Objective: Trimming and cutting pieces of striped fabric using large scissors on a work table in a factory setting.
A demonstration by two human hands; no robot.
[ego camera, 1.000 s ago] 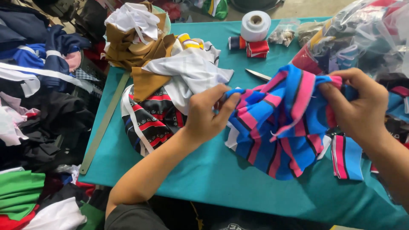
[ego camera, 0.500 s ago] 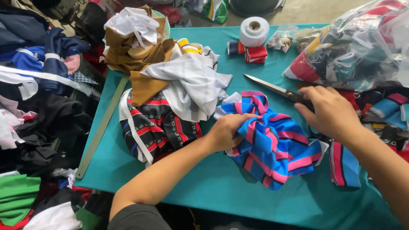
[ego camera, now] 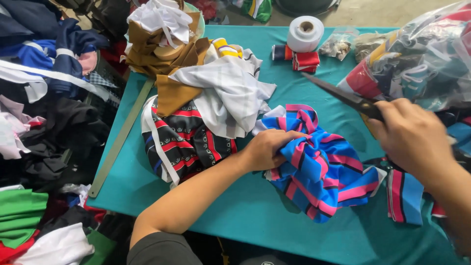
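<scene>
Centrally, left hand (ego camera: 267,149) clutches the blue-pink striped fabric (ego camera: 319,167) on the teal counter (ego camera: 245,216); right hand (ego camera: 412,135), frame right, grips scissors (ego camera: 338,94).

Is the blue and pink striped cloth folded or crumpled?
Crumpled: the striped cloth lies bunched in irregular creases under the left hand.

Your left hand (ego camera: 267,149) is clamped on the bunched blue-pink striped fabric (ego camera: 321,169), pressing it onto the teal table (ego camera: 235,216). Your right hand (ego camera: 412,135) grips dark scissors (ego camera: 343,97), blades closed, tip pointing up-left, held above the table just right of the fabric. Black-red patterned cloth (ego camera: 189,142) and white cloth (ego camera: 230,93) lie left of the fabric. White tape roll (ego camera: 305,33) at the far edge; clear bag of scraps (ego camera: 422,59) on the right.
</scene>
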